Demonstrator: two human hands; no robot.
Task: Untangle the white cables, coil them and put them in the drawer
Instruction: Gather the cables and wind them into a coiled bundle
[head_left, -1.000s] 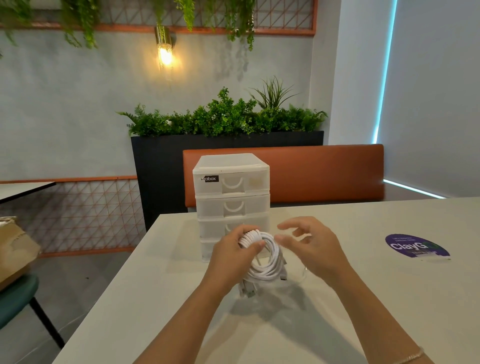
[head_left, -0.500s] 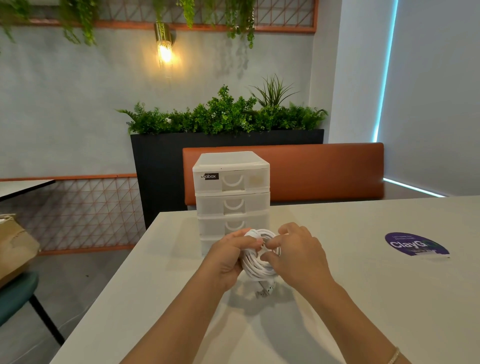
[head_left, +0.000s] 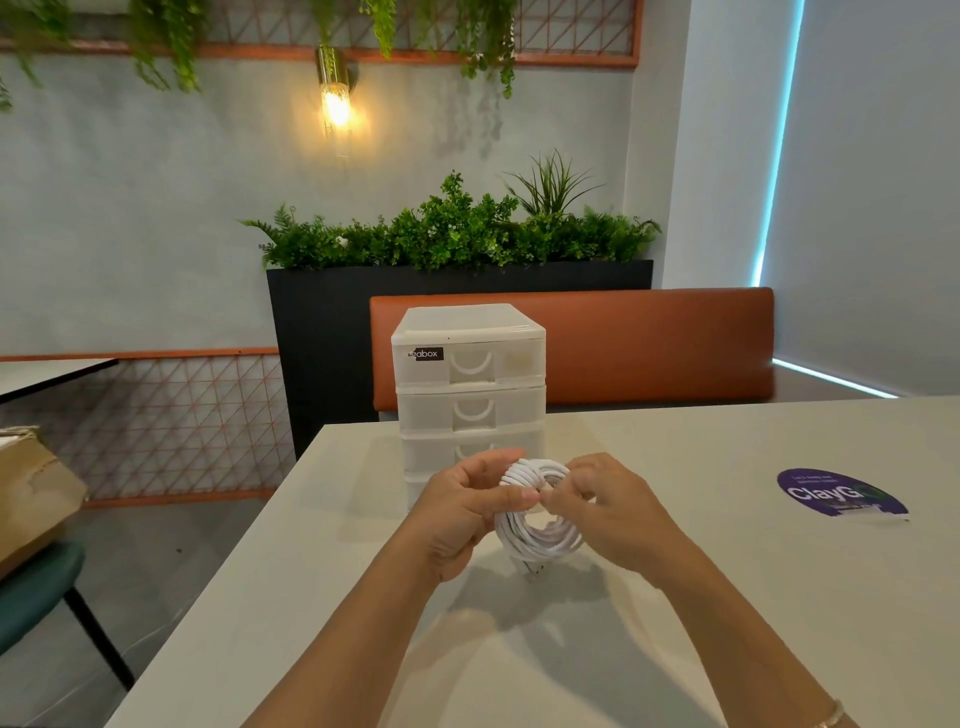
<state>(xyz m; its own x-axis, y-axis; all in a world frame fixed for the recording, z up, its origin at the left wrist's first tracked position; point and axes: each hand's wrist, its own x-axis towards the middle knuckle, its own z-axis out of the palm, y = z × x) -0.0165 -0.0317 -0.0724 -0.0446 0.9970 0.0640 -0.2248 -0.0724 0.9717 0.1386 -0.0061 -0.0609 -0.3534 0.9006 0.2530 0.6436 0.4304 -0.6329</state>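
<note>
Forearms: two bare arms reach in from the bottom edge over the pale table (head_left: 727, 519); a thin bracelet (head_left: 831, 719) shows at the right wrist.

Left hand: the left hand (head_left: 457, 512) grips the left side of the cable coil (head_left: 537, 512), fingers curled round the bundle and thumb across it.

Right hand: the right hand (head_left: 605, 506) pinches the coil at its upper right, fingertips bent in against the loops, just beside the tips of the other hand.

Cable: the white cable is wound into a tight upright ring, held above the table between both hands (a short plug end hangs from its lower edge); its shadow falls on the tabletop below.

Table: a round purple sticker (head_left: 841, 493) lies on the surface well to the right of the hands.

Drawers: a small white plastic drawer unit (head_left: 470, 384) stands on the table just behind the coil, all visible drawers closed, a black label on the top one; the hands hide part of its lower drawers.

Left edge: a green chair (head_left: 36, 587) with a brown cardboard box (head_left: 31, 493) above it.

Background: an orange bench back (head_left: 649, 343), a black planter (head_left: 322, 332) of green plants, a lit wall lamp (head_left: 335, 101) on a grey wall.
</note>
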